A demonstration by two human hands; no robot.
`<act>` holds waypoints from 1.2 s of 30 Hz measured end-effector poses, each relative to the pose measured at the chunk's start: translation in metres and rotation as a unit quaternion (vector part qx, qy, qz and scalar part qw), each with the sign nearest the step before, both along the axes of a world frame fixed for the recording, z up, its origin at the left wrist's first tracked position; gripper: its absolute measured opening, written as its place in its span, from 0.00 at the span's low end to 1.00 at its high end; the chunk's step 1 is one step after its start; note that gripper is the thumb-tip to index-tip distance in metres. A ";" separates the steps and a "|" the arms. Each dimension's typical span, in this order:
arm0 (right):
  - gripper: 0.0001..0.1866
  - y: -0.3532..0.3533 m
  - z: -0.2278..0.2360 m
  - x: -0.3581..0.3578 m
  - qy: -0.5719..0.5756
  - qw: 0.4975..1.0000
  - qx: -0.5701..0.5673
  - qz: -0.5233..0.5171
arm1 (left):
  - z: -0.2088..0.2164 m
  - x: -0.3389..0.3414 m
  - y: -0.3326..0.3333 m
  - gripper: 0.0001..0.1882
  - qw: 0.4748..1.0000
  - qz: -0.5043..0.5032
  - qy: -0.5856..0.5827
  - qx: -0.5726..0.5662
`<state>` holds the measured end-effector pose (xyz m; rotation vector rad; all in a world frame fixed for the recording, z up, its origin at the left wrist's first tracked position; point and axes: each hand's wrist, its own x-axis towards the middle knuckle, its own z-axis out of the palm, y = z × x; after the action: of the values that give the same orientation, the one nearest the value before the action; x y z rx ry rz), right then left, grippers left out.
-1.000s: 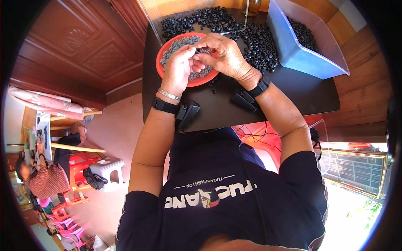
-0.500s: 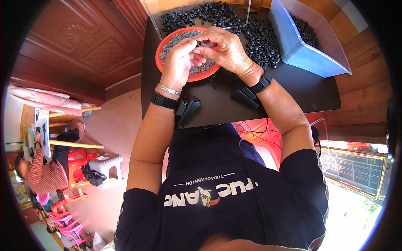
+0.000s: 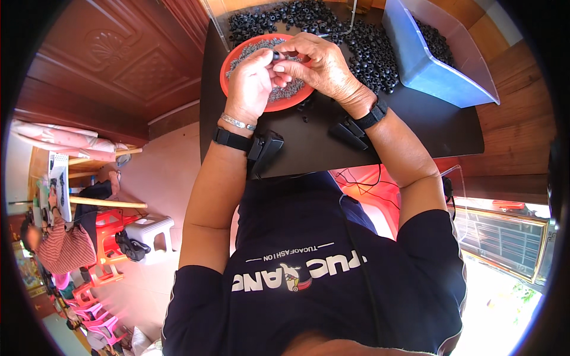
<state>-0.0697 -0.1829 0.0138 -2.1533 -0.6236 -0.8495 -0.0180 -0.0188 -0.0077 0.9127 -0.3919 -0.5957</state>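
Both my hands meet above a round red basin [image 3: 284,106] that holds many small grey pieces [image 3: 242,58]. Between the thumb and fingers of my left hand [image 3: 249,83] is a small black ring-like part [image 3: 276,56], its opening turned partly upward. My right hand [image 3: 323,70] reaches in from the right, thumb and index finger bent together close against that part. Whatever lies between the right fingertips is too small and too covered to name. The left hand's other fingers curl loosely below the part.
Loose black parts [image 3: 373,54] lie heaped on the dark table [image 3: 427,127], behind and right of the basin. A blue bin [image 3: 430,74] with more black parts stands at the right. Far left, another person [image 3: 68,243] sits near stools [image 3: 151,234].
The black part now shows more clearly in my left fingertips. My right thumb and fingers have shifted slightly left around it; both hands stay over the basin.
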 end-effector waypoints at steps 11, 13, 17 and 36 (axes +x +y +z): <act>0.08 0.003 -0.007 -0.006 0.177 0.959 -0.210 0.070 | -0.003 0.012 0.013 0.13 0.998 0.059 0.016 0.013; 0.07 0.005 -0.005 -0.008 0.165 0.959 -0.220 0.065 | -0.001 0.011 0.013 0.13 0.998 0.055 0.014 0.025; 0.06 0.006 -0.005 -0.006 0.165 0.957 -0.233 0.050 | 0.001 0.007 0.009 0.12 0.997 0.057 0.033 0.036; 0.08 0.007 -0.014 0.001 0.100 0.950 -0.290 -0.058 | 0.005 0.004 0.009 0.12 0.996 0.081 0.017 0.042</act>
<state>-0.0689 -0.1759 -0.0003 -2.7880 -0.7084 -0.5329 -0.0141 -0.0100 -0.0026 1.0036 -0.2618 -0.4812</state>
